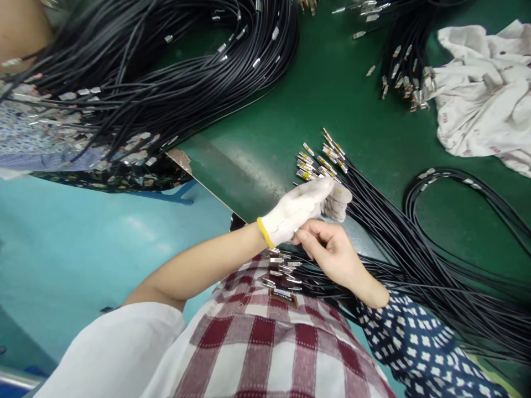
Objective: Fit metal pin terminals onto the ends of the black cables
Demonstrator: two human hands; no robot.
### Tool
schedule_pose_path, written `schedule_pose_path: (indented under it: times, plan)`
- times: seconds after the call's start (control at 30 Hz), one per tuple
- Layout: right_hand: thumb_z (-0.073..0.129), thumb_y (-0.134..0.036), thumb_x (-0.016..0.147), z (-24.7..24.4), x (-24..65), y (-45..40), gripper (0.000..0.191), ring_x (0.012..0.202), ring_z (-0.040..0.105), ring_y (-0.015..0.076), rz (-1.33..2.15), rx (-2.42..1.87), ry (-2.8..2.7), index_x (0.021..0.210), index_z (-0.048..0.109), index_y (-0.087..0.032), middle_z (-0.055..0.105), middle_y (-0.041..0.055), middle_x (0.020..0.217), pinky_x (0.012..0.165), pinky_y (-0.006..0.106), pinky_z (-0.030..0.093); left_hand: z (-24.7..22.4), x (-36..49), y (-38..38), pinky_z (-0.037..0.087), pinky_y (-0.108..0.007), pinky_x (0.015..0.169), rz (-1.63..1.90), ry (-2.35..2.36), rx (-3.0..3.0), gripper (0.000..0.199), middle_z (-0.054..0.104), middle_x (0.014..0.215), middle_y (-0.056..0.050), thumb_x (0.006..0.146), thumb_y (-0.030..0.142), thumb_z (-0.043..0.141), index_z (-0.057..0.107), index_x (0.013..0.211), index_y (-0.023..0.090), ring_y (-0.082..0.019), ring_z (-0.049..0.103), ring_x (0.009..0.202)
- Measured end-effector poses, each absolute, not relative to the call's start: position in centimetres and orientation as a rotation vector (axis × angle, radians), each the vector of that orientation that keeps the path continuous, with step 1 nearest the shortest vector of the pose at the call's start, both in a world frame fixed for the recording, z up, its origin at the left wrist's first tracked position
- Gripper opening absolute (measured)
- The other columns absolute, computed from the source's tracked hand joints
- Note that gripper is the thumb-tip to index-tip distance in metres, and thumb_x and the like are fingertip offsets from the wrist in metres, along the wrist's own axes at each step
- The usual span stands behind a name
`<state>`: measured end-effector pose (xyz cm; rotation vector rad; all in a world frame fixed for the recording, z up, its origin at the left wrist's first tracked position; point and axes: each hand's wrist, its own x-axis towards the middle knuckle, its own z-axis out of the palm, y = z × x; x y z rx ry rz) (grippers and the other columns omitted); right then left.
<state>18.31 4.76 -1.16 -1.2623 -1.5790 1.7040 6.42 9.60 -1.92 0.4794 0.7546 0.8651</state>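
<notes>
My left hand (296,207) wears a white knit glove with a yellow cuff (265,232). Its gloved fingers extend to the right, partly overlapping, and no object shows in them. Bare, my right hand (329,249) pinches at the heel of that glove just past the cuff; its fingertips are partly hidden. Beyond the glove lies a bundle of black cables (373,202), whose metal connectors (307,166) carry yellow marks. Below my hands, more cable ends with silver connectors (286,268) rest against the checked apron (265,337).
Another person's arm (25,27) is at the upper left, beside a large coil of black cables (199,83) overhanging the green table (332,88). More connector ends (404,77) and a crumpled white cloth (485,94) lie at the upper right. A looped cable (450,174) is at right.
</notes>
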Motion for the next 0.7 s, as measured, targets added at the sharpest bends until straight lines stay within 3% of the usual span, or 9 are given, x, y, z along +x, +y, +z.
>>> schedule_pose_path:
  times: [0.17,0.23,0.3,0.4,0.53,0.7]
  plan:
    - [0.050,-0.026,0.099,-1.0,18.5,4.3,0.027,0.050,0.045,0.0110,1.652,-1.236,-1.700,0.079,0.066,-0.016,0.050,-0.0046,0.055,0.051,0.023,0.038,-2.0,6.7,9.8,0.054,-0.028,0.067,0.844,0.757,0.513,0.029,0.068,0.074,-0.006,0.093,0.038,0.058,0.067,0.082,0.012,-0.015,0.063,0.065]
    - [0.047,-0.027,0.102,-0.3,18.8,3.6,0.029,0.063,0.057,0.0149,1.473,-1.210,-1.907,0.087,0.070,-0.016,0.061,0.0012,0.068,0.059,0.026,0.045,-1.6,5.8,9.8,0.054,-0.029,0.066,0.849,0.780,0.584,0.034,0.066,0.071,-0.005,0.095,0.042,0.053,0.066,0.080,0.014,-0.015,0.062,0.062]
    - [0.049,-0.029,0.102,0.4,19.5,2.9,0.026,0.087,0.064,0.0215,1.156,-1.145,-2.223,0.106,0.072,-0.017,0.069,0.0096,0.096,0.075,0.033,0.050,-0.9,4.2,9.7,0.053,-0.031,0.071,0.951,0.791,0.708,0.034,0.067,0.074,-0.005,0.095,0.044,0.050,0.066,0.086,0.016,-0.017,0.063,0.069]
    - [0.056,-0.037,0.100,0.6,21.3,3.0,0.033,0.099,0.064,0.0229,0.881,-1.042,-2.452,0.125,0.066,-0.019,0.070,0.0100,0.110,0.085,0.035,0.050,-0.2,1.6,9.1,0.050,-0.031,0.075,1.136,0.959,0.908,0.030,0.066,0.077,-0.004,0.098,0.039,0.047,0.066,0.089,0.018,-0.017,0.061,0.074]
    - [0.058,-0.026,0.099,-0.8,23.6,5.2,0.017,0.087,0.062,0.0239,0.136,-1.585,-2.365,0.103,0.071,-0.016,0.071,0.0094,0.098,0.075,0.035,0.046,-0.1,0.4,8.1,0.045,-0.030,0.075,1.118,1.111,1.028,0.031,0.062,0.078,-0.004,0.100,0.033,0.044,0.067,0.086,0.017,-0.016,0.056,0.073]
    - [0.059,-0.021,0.097,-1.8,23.9,6.4,0.014,0.079,0.057,0.0211,-0.180,-1.611,-2.489,0.089,0.071,-0.018,0.070,0.0058,0.089,0.067,0.033,0.037,-0.5,0.9,7.1,0.043,-0.028,0.073,1.105,1.205,1.060,0.029,0.061,0.078,-0.003,0.099,0.028,0.044,0.065,0.083,0.017,-0.015,0.054,0.073]
